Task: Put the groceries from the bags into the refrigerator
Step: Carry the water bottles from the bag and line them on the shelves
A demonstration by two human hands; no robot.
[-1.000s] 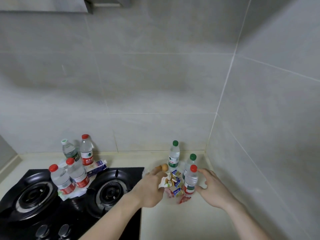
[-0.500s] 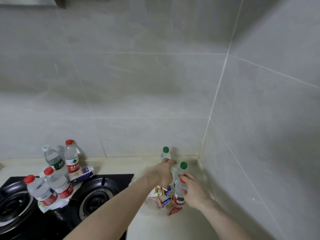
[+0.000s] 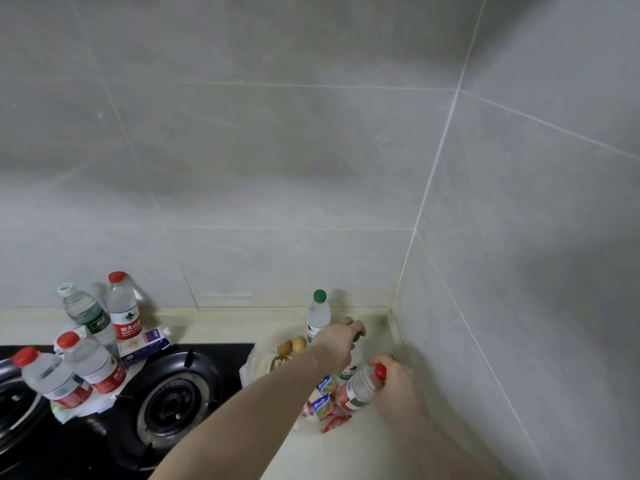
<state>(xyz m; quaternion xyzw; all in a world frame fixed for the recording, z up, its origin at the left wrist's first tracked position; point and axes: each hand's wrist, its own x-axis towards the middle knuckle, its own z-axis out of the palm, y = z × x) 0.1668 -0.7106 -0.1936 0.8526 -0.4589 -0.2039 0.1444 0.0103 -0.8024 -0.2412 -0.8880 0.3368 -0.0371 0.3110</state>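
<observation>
Both hands were down in the corner of the tabletop, each taking one water bottle by its top, apparently so that two could be carried to the refrigerator in one trip. The right hand had its grip closed around the neck of a red-capped bottle, which leaned toward the left hand, most likely as it was being lifted off the pile. The left hand curled over the cap of a green-capped bottle, whose body was mostly hidden behind the wrist. A second green-capped bottle stood upright and untouched just behind, near the wall.

In that corner pile I counted three bottles, two brown eggs side by side, and at least two small blue-and-yellow cartons lying over a crumpled bag whose red handles showed in front; more may have been hidden under the arm.

On the gas stove, well apart to the left, stood a second group on another white bag: three red-capped bottles, one white-capped bottle, and one blue carton lying flat. The refrigerator was not in view, so every item appeared to be waiting for its trip.
</observation>
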